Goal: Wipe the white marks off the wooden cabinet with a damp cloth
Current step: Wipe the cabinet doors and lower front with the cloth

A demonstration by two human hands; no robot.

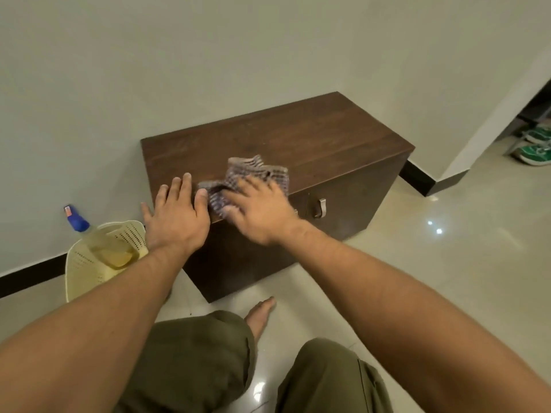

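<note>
A low dark wooden cabinet [313, 138] stands against the wall, its top faintly smudged. A checked cloth [256, 174] lies crumpled on the top near the front edge. My right hand [259, 210] lies flat on the cloth with fingers spread and straight, slightly blurred by motion. My left hand [176, 216] rests open on the cabinet's front left corner, thumb touching the cloth's left end.
A cream perforated basket [86, 269] holding a spray bottle [80, 223] with a blue nozzle stands on the floor left of the cabinet. Metal door handles [319, 207] stick out of the cabinet front. Green shoes [533, 150] lie far right. My bare foot [259, 314] and knees are below.
</note>
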